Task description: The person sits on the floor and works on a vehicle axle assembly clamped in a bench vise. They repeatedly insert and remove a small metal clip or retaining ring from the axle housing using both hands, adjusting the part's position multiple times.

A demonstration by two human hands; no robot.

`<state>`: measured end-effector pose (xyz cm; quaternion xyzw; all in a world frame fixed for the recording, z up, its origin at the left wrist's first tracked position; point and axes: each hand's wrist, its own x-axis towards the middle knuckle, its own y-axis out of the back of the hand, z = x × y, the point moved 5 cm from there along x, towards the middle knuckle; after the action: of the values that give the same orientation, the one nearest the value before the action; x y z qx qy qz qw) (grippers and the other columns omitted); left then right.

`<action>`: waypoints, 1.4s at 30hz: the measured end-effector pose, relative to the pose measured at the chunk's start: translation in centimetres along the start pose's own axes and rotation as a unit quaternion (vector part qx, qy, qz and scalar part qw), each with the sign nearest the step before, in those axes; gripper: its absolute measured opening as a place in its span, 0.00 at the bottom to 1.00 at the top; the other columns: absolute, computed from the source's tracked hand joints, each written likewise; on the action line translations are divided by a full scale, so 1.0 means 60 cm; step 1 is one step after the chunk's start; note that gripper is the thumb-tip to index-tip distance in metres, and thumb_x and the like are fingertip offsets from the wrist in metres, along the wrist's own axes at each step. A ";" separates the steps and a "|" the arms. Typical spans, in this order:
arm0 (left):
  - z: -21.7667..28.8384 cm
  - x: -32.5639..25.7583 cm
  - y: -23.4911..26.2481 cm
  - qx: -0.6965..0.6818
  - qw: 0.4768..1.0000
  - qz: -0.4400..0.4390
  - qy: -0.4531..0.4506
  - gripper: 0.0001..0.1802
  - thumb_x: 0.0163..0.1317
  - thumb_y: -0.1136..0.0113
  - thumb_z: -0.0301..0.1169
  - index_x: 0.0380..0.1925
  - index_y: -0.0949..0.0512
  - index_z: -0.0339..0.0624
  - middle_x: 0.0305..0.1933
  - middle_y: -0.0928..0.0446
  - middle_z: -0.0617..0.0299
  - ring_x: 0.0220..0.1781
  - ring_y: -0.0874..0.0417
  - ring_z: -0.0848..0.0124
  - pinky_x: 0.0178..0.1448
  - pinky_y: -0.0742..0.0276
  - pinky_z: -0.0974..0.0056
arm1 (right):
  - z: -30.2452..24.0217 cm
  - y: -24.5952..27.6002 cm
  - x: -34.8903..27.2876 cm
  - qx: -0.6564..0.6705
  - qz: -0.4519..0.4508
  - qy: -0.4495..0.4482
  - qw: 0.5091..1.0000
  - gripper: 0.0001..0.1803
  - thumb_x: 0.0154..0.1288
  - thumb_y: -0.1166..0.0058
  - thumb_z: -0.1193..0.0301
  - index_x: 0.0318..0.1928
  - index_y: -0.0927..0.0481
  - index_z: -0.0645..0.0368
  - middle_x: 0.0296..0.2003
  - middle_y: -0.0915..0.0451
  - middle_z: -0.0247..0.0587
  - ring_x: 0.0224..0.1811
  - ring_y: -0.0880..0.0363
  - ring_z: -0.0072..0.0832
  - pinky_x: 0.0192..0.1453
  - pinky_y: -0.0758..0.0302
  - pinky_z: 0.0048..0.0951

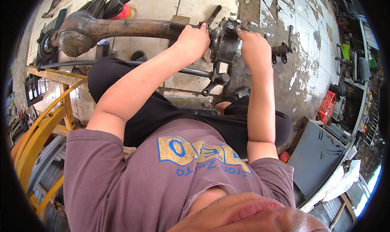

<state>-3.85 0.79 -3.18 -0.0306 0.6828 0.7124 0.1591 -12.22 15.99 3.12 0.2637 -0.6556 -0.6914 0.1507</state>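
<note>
At the right end of the rusty axle beam (pixel 130 28), your left hand (pixel 194 41) curls beside the bolted knuckle (pixel 226 45), forearm slanting up rightward; I cannot tell whether its fingers pinch anything. The knuckle sits between your hands, so steadying it evenly from both sides seems best. Your right hand (pixel 256 49) bends at its right side, forearm nearly upright, grip likewise hidden.
</note>
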 end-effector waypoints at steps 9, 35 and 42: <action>-0.003 0.000 -0.003 0.005 1.000 -0.002 0.001 0.29 0.66 0.35 0.37 0.64 0.19 0.31 0.77 0.28 0.39 0.56 0.10 0.61 0.55 0.22 0.53 | -0.006 -0.011 0.003 0.023 0.039 0.009 0.999 0.23 0.73 0.54 0.74 0.62 0.13 0.46 0.49 0.11 0.42 0.52 0.13 0.46 0.54 0.17 0.48; -0.008 0.008 -0.011 0.013 0.999 -0.030 0.005 0.40 0.61 0.29 0.44 0.70 0.26 0.31 0.78 0.30 0.40 0.55 0.11 0.60 0.58 0.20 0.53 | 0.004 -0.009 0.003 0.010 -0.014 -0.007 1.000 0.25 0.73 0.55 0.75 0.64 0.14 0.46 0.51 0.11 0.44 0.54 0.13 0.46 0.57 0.18 0.47; -0.007 0.007 -0.010 0.004 1.000 -0.022 0.007 0.40 0.62 0.30 0.43 0.70 0.25 0.31 0.78 0.30 0.41 0.55 0.11 0.60 0.58 0.20 0.52 | 0.082 0.029 0.005 0.103 0.212 -0.006 0.972 0.20 0.68 0.48 0.76 0.56 0.11 0.52 0.53 0.11 0.39 0.57 0.15 0.44 0.61 0.18 0.43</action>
<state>-4.15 0.48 -3.90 -0.0501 0.6859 0.7057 0.1704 -15.44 19.73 4.77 0.1285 -0.7652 -0.5737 0.2622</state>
